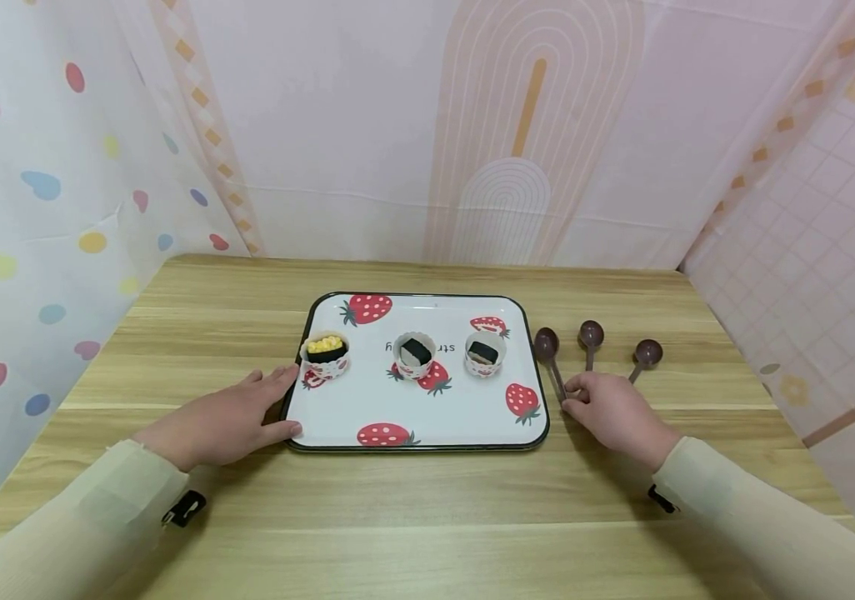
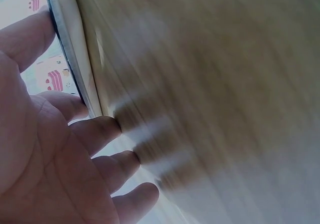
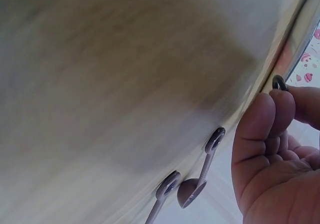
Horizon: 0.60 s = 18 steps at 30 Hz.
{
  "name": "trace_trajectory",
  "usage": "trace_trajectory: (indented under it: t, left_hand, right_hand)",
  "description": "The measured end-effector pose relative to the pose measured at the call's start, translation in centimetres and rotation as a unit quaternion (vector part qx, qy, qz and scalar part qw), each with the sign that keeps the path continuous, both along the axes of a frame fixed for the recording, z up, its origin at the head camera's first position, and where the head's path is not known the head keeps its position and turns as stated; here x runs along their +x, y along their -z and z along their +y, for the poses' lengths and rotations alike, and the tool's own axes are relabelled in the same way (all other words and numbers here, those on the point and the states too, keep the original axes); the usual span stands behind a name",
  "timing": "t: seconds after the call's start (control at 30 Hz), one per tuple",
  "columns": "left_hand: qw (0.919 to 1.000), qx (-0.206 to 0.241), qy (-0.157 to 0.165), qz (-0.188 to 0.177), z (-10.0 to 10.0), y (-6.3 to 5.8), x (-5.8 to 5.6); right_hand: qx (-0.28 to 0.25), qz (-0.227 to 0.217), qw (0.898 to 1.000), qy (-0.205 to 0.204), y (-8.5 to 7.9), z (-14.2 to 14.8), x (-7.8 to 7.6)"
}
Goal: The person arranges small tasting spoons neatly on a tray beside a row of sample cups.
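My left hand lies against the left edge of a white tray printed with strawberries, fingers spread and fairly straight, thumb over the rim. On the tray stand three paper cups: one with yellow-topped sushi, two with rice pieces wrapped in a black band. Right of the tray, my right hand pinches the handle end of the leftmost brown spoon between thumb and fingers. In the right wrist view the spoon's ring-shaped handle end pokes out above the fingertips.
Two more brown spoons, a middle one and a right one, lie just beyond my right hand, handles toward me. Wooden tabletop surrounds the tray. Patterned curtains hang behind the table and along both sides.
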<state>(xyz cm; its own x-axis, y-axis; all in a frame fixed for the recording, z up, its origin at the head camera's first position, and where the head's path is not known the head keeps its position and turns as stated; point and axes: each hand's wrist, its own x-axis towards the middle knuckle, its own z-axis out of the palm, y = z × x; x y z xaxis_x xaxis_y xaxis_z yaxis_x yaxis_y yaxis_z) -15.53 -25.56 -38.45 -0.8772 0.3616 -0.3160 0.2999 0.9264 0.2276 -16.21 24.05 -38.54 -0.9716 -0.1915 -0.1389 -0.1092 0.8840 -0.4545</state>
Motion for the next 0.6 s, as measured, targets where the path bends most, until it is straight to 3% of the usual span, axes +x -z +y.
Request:
trace_trajectory:
  t: [0.2,0.6]
  left_hand:
    - [0.9999,-0.001,-0.006,-0.011,0.06,-0.08,-0.03]
    - [0.9998,-0.002,-0.011,-0.018,0.08,0.07,-0.11]
  right_hand:
    - [-0.031,0.014,0.999,0.019,-0.28,-0.22,0.07]
    - [-0.064,0.05,0.997,0.019,-0.37,-0.42,-0.11]
